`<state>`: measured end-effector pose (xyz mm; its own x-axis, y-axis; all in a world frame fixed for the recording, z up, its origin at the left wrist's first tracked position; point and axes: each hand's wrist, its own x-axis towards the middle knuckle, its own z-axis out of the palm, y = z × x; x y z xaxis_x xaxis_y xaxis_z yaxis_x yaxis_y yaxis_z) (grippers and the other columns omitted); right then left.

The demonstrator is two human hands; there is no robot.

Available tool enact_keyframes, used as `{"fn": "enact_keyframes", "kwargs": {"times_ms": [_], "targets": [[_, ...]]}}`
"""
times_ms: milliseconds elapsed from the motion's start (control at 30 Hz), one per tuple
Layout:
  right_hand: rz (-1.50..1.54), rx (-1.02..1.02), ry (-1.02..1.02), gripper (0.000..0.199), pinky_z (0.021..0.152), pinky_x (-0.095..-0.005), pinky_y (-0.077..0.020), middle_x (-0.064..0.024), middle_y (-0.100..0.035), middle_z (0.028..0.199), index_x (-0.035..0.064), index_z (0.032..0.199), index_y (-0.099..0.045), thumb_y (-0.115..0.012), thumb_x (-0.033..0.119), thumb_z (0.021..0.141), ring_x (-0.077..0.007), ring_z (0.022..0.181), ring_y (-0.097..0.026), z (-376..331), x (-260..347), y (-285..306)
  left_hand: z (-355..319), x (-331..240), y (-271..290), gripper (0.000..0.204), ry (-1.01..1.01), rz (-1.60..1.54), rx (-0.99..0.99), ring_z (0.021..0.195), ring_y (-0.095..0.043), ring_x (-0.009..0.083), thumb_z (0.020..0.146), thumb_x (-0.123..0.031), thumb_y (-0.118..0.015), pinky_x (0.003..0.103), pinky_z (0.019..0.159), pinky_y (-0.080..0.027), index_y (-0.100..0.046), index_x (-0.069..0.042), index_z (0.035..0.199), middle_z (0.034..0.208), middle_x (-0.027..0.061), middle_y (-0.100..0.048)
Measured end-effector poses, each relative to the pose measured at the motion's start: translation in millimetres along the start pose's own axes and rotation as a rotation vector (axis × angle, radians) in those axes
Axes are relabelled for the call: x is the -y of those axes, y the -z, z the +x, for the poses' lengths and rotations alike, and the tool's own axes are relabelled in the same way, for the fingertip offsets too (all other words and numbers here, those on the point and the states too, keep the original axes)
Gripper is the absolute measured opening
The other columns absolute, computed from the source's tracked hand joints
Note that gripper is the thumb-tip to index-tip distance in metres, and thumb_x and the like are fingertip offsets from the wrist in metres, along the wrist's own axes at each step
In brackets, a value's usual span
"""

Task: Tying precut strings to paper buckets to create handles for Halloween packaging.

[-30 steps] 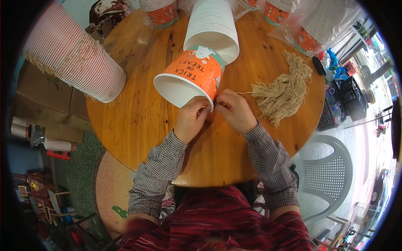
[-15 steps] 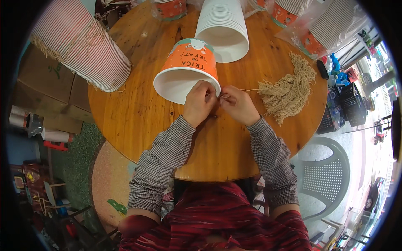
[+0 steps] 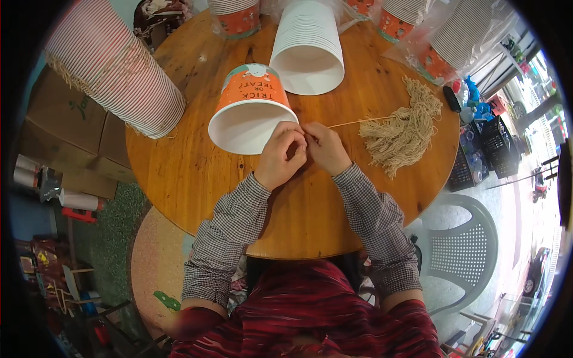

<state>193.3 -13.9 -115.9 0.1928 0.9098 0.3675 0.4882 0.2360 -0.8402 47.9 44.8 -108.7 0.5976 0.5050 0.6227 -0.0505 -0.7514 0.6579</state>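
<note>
The person sits at a round wooden bench [image 3: 179,173] with both hands drawn close together just above its middle. The left hand [image 3: 279,156] is curled, fingers bent in, and rests against the white rim of an orange paper bucket [image 3: 250,110] that lies on its side with its open mouth turned toward the person. The right hand [image 3: 325,148] sits just beside the left, fingertips pinched shut on a thin tan string [image 3: 358,122]. The two hands touch or nearly touch at the fingertips, right at the near right edge of the bucket's mouth; whether the left hand also grips the string I cannot tell.

From the right hand the string runs taut, away and to the right, to a loose bundle of the same tan twine [image 3: 403,128] lying on the bench, well out to the right of the hands.

Beyond the hands, just past the orange bucket, lies a stack of white buckets [image 3: 307,51] on its side, mouth toward the person. Far to the left of the hands a tall stack of striped buckets [image 3: 113,77] leans across the bench's edge. More orange-and-white stacks in clear plastic wrap [image 3: 453,39] stand at the far right. A grey plastic chair [image 3: 471,250] stands to the right of the person, below the bench's edge.
</note>
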Motion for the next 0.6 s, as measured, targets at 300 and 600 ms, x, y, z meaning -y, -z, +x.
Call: {"fn": "enact_keyframes", "kwargs": {"times_ms": [300, 600], "targets": [[0.191, -0.058, -0.056, 0.037, 0.076, -0.0286, -0.05, -0.0152, -0.063, 0.101, 0.001, 0.113, -0.059, -0.053, -0.009, 0.078, -0.023, 0.087, -0.063, -10, 10, 10, 18, -21, 0, 0.01, 0.085, -0.09, -0.042, 0.073, -0.06, 0.0202, 0.082, -0.001, -0.061, 0.027, 0.064, -0.05, -0.057, 0.001, 0.091, 0.086, 0.009, -0.061], [0.161, 0.012, -0.236, 0.022, 0.067, -0.0289, -0.051, -0.0155, -0.066, 0.084, -0.002, 0.104, -0.059, -0.057, 0.001, 0.082, -0.0201, 0.072, -0.065, -16, 2, 28, 22, -16, -28, 0.013, 0.333, -0.205, -0.266, 0.071, -0.064, 0.0129, 0.087, 0.001, -0.059, 0.025, 0.067, -0.053, -0.062, 0.003, 0.099, 0.086, 0.0088, -0.066]]}}
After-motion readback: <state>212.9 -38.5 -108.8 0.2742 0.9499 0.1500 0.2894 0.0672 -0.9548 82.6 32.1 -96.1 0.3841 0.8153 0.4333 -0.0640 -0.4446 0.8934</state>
